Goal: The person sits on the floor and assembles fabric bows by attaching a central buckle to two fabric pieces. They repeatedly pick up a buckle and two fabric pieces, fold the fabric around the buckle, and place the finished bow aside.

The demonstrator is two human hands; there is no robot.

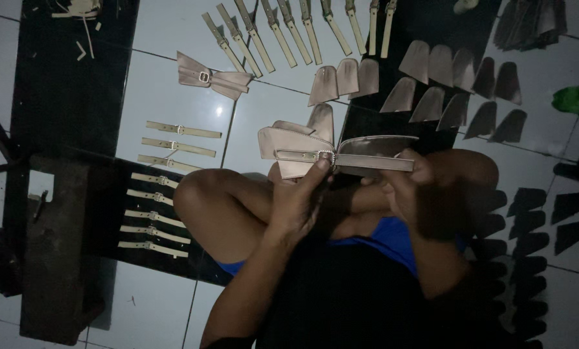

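Observation:
I sit cross-legged on a tiled floor and hold a beige sandal upper [302, 145] with a buckled strap in front of me. My left hand [296, 200] grips it from below, thumb up by the metal buckle [326, 157]. My right hand [409, 187] holds the flat strap end [373, 163] of the same piece on the right. Both hands are closed on it.
Rows of beige buckled straps [153, 213] lie on a dark mat at left, more straps [289, 32] at the top. Beige cut pieces [431, 84] fan out at upper right, dark ones [528, 220] at right. A finished upper [212, 77] lies on the tiles. A dark wooden block [56, 245] stands at left.

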